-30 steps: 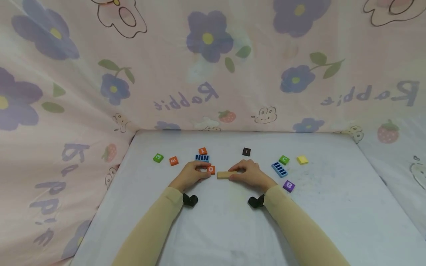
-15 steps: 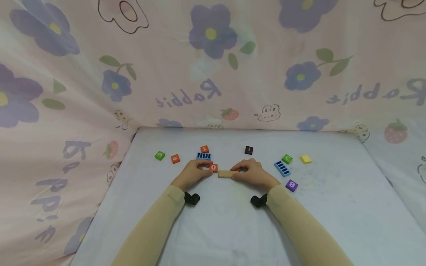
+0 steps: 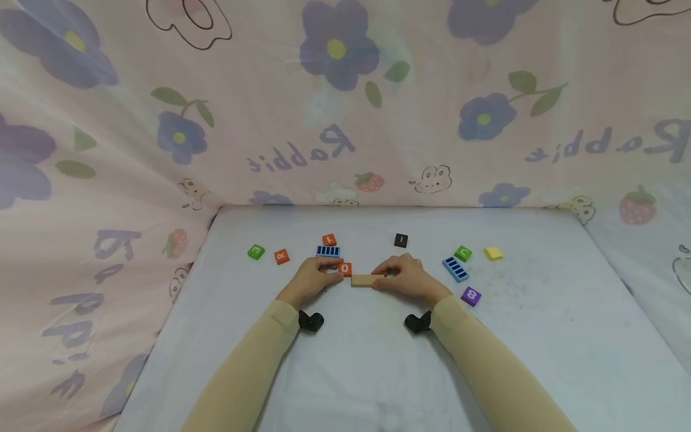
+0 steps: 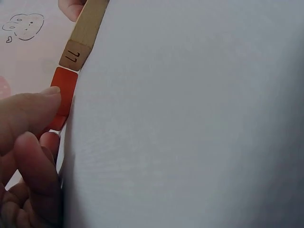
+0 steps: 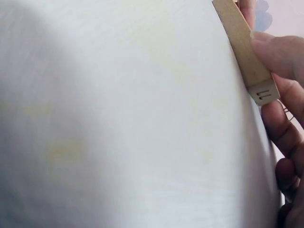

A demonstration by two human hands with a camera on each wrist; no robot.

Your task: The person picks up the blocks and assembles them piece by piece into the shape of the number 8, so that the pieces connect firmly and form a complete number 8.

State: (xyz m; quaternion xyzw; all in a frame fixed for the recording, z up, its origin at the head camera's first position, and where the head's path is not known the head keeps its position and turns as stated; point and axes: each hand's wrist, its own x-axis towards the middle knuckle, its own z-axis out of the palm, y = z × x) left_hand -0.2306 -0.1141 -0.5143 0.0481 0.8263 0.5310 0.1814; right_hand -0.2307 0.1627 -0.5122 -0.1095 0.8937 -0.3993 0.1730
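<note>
My left hand (image 3: 310, 281) pinches an orange tile (image 3: 346, 269) marked 0 between thumb and fingers, low at the table. Across from it, my right hand (image 3: 411, 279) holds a plain wooden block (image 3: 362, 281) by its right part. The block lies lengthwise on the white surface. Its left end comes right up to the tile's right side. In the left wrist view a thin light line separates the orange tile (image 4: 69, 88) from the wooden block (image 4: 84, 38), whose end bears dark marks. The right wrist view shows similar marks on the wooden block's (image 5: 244, 52) other end.
Behind my left hand lie a blue barred tile (image 3: 328, 251) and orange tiles (image 3: 329, 239) (image 3: 282, 257), with a green tile (image 3: 256, 251) farther left. A black tile (image 3: 401, 240) sits behind my right hand. Rightward are green (image 3: 462, 253), yellow (image 3: 493, 253), blue (image 3: 456, 269) and purple (image 3: 471, 296) tiles.
The orange tile in my left hand has slid slightly right, narrowing its gap to the wooden block. My right hand keeps its grip on the block. The head view has shifted a little.
</note>
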